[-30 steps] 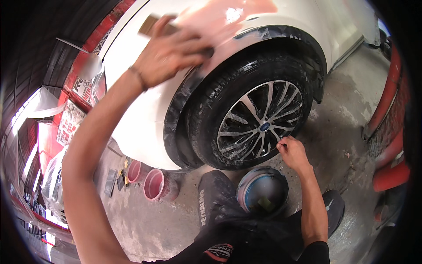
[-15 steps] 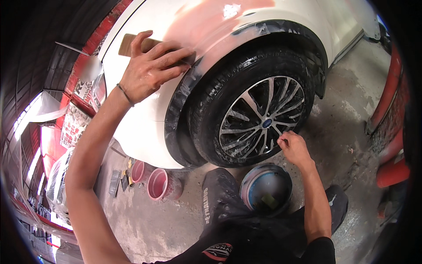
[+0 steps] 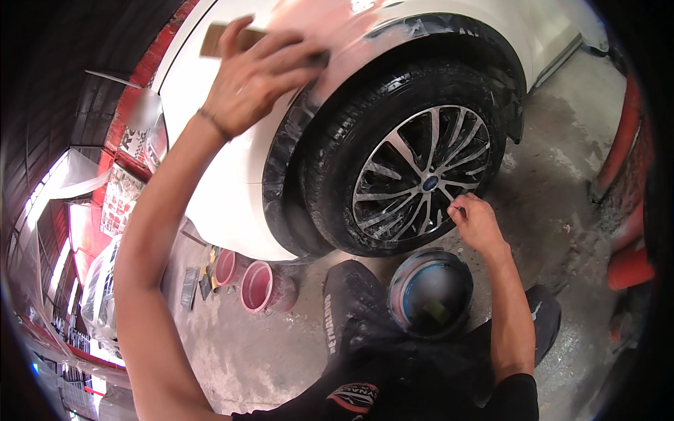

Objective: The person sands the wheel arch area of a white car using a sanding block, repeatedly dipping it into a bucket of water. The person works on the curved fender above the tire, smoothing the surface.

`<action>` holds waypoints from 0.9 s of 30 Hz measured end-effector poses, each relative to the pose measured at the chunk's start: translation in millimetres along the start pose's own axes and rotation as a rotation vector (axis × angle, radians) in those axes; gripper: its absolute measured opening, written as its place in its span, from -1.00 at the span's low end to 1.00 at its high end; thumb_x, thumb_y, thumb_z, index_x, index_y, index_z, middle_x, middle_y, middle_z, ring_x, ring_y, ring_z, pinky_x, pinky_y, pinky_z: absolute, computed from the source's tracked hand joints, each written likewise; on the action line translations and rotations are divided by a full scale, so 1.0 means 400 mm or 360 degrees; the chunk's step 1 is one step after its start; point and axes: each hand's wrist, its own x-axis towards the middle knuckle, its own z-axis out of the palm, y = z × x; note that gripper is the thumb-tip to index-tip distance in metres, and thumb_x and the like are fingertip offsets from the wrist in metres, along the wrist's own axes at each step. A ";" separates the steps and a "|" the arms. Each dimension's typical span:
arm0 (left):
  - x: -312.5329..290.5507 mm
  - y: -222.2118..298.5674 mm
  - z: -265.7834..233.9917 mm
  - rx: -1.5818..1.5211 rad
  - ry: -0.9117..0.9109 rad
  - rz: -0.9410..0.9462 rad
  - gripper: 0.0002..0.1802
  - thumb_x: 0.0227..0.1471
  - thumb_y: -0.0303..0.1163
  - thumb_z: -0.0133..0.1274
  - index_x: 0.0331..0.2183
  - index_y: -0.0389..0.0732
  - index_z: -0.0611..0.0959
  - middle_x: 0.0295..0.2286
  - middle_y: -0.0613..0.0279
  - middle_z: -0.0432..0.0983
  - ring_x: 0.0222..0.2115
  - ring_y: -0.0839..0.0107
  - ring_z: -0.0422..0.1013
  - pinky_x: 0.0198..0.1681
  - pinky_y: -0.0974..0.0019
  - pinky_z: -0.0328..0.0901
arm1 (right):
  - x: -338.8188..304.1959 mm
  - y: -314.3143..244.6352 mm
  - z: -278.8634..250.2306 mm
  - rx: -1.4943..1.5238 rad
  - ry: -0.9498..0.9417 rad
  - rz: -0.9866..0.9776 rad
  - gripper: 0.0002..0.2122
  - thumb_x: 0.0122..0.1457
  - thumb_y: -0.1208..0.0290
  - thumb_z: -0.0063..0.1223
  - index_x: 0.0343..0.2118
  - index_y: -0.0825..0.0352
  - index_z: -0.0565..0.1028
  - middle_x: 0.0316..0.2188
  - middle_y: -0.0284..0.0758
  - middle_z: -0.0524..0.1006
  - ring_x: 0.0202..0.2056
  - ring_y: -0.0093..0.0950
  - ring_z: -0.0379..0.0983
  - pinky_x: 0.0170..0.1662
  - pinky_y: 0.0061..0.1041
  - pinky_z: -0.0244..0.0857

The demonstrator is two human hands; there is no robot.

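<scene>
My left hand (image 3: 256, 84) presses a long brown sanding block (image 3: 212, 41) against the white car body panel (image 3: 228, 172) above the wheel arch. Its fingers are spread over the block and hide the middle of it. A dull pink patch (image 3: 337, 31) of filler or primer covers the panel beside the fingertips. Lower right, my right hand (image 3: 477, 219) is closed, its fingers curled together in front of the wheel's silver-and-black rim (image 3: 430, 184). Whether those fingers hold something is hidden. The black tyre (image 3: 330, 175) sits inside the dark arch trim (image 3: 281, 168).
Between my knees stands a round bucket (image 3: 394, 295) with dark liquid and a greenish piece inside. Two pink buckets (image 3: 284, 295) stand on the concrete floor (image 3: 239, 358), near several flat dark pieces (image 3: 189, 286). Red pipe-like objects (image 3: 630, 245) are at the right.
My left hand and the sanding block have slid up and to the right along the panel. The whole view has shifted slightly. My right hand stays by the rim.
</scene>
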 end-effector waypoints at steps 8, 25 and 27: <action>0.169 -0.002 0.024 0.0021 0.0038 0.0009 -0.80 0.21 -0.26 0.21 -0.15 0.28 0.79 0.11 0.57 0.58 0.17 0.45 0.43 0.39 -0.31 -0.09 | -0.005 -0.031 -0.012 -0.0026 -0.0052 0.0080 -0.89 0.24 0.44 0.22 -0.29 0.38 0.64 -0.36 -0.12 0.58 -0.31 -0.09 0.54 -0.17 -0.14 0.42; 0.151 0.024 0.013 0.0143 -0.0011 -0.0085 -0.70 0.11 -0.32 0.27 -0.12 0.31 0.80 0.20 0.62 0.56 0.19 0.46 0.44 0.42 -0.16 -0.14 | 0.014 -0.007 0.016 0.0028 -0.0062 0.0048 -0.90 0.23 0.45 0.23 -0.31 0.37 0.64 -0.35 -0.10 0.58 -0.28 -0.06 0.56 -0.16 -0.11 0.43; 0.300 0.016 0.041 -0.0030 0.0058 -0.0058 -0.86 0.23 -0.22 0.16 -0.22 0.17 0.80 -0.01 0.55 0.61 0.08 0.45 0.45 0.40 -0.38 -0.08 | 0.011 -0.017 0.025 0.0032 -0.0062 0.0050 -0.90 0.22 0.45 0.23 -0.31 0.37 0.63 -0.35 -0.10 0.58 -0.28 -0.06 0.55 -0.16 -0.11 0.43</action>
